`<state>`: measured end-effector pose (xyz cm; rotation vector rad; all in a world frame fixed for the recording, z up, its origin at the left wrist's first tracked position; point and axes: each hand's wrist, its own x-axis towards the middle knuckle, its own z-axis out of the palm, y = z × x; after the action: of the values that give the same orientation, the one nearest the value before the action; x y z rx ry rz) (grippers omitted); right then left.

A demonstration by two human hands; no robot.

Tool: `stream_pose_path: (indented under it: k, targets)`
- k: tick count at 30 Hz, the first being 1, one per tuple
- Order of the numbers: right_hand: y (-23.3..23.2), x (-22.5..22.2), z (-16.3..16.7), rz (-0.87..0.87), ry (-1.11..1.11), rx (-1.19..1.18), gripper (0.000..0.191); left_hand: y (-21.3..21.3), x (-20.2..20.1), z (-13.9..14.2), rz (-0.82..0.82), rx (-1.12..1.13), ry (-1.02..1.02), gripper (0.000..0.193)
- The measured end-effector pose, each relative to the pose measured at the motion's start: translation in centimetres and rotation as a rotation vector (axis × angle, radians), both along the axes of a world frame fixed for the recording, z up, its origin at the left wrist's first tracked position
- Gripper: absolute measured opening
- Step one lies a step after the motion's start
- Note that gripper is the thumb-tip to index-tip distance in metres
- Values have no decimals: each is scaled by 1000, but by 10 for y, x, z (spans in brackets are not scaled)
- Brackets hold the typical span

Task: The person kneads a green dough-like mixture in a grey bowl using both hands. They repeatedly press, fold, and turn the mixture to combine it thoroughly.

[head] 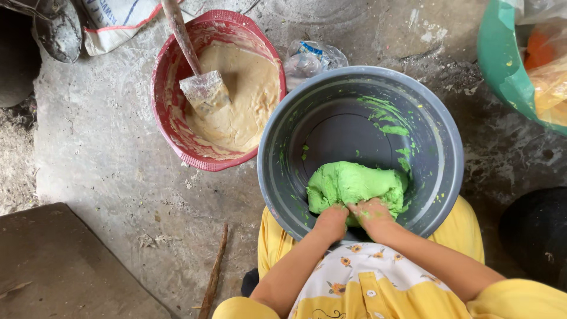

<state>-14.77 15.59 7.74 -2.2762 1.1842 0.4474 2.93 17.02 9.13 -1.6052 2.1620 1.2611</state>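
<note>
Both fists, the left hand [332,222] and right hand [371,214], are closed and pressing into the green dough [354,183] at the near side of the grey basin [277,153]. Kneading well likely means leaning weight through the knuckles, folding the edges inward.

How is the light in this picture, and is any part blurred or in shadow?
Head view: soft, even daylight with no hard glare; the green dough and grey basin are sharp; both hands press the dough without blur; the right edge by the dark round thing lies in shadow.
</note>
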Motion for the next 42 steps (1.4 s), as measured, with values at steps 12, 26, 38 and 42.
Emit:
stream_pose_path:
  k: [12,26,38,42]
  targets:
    - [-94,-1,-37,68,-44,382,85,-52,-1,-13,393,189,244,78]
    - [-116,60,5,-103,-155,-239,77,-27,76,160,1289,241,1034,54]
    - [-23,1,-1,-113,-357,365,50,-13,84,173,1328,277,1140,50]
    - [-45,70,-50,-248,-54,306,40,-3,84,177,1293,270,1101,47]
